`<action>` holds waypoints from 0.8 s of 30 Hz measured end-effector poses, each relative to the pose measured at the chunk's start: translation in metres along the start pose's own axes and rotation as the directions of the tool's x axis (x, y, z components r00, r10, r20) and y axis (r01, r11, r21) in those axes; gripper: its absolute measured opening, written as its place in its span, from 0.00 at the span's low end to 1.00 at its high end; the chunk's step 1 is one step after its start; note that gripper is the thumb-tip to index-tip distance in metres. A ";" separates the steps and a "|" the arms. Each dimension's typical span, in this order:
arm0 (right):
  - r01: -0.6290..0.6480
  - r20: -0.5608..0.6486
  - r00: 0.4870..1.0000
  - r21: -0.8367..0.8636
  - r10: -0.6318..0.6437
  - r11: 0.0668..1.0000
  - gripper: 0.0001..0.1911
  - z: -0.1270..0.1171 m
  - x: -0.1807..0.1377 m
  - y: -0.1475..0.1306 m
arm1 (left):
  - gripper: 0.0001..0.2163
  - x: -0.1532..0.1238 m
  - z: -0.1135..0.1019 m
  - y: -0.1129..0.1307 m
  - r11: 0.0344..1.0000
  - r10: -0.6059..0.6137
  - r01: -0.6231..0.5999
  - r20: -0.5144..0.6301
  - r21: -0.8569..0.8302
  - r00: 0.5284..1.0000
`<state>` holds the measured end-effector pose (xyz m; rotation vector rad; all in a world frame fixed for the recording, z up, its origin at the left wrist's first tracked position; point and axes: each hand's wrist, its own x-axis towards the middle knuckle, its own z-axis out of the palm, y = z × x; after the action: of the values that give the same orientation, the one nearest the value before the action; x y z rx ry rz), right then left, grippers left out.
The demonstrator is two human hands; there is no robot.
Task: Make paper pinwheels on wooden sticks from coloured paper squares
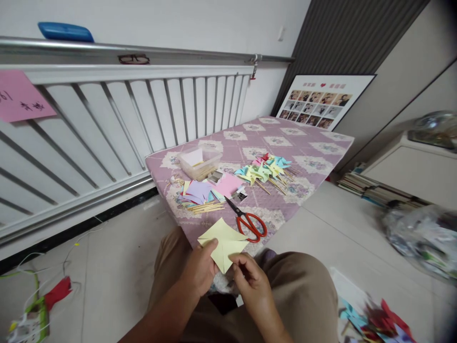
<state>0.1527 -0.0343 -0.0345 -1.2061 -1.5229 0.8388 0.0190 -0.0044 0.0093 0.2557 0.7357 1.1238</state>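
A pale yellow square of paper [222, 234], with creases and slits running in from its corners, is held up in front of my knees. My left hand [202, 267] grips its left side, thumb on top. At its lower right edge is my right hand [250, 276], with thumb and forefinger pinched by the paper; whether they hold that edge is hard to make out. Red-handled scissors [252, 225] lie just beyond, blades pointing away to the left. Past them are a stack of coloured paper [197, 191], thin wooden sticks [205, 207] and a pink sheet [228, 185].
A clear plastic box [200, 163] and several finished paper pinwheels [266, 169] stand farther back on the flowered tablecloth [303, 143]. A white radiator [150, 109] runs along the left. More pinwheels [378, 319] are on the floor at right; cables [35, 281] lie at left.
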 end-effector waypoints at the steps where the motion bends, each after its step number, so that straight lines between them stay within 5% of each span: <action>1: -0.017 -0.006 1.000 0.013 0.017 1.000 0.07 0.000 -0.001 0.001 | 0.11 0.000 0.000 0.000 1.000 0.002 -0.002 0.001 0.008 1.000; 8: -0.151 -0.006 0.988 0.136 0.153 0.979 0.09 0.003 -0.004 0.002 | 0.13 -0.002 -0.001 0.000 0.999 0.027 -0.027 0.004 0.040 1.000; 18: -0.057 0.028 0.998 0.013 0.057 0.998 0.05 -0.006 0.001 -0.008 | 0.13 -0.007 -0.001 -0.004 0.994 0.045 -0.047 0.014 0.103 0.999; 24: -0.125 0.019 0.992 0.081 0.123 0.989 0.07 -0.005 0.001 -0.019 | 0.11 -0.009 0.007 -0.004 0.972 0.135 -0.127 -0.029 0.196 0.990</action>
<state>0.1517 -0.0385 -0.0159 -1.2461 -1.4220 0.9848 0.0243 -0.0134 0.0159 0.4516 0.8773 1.1862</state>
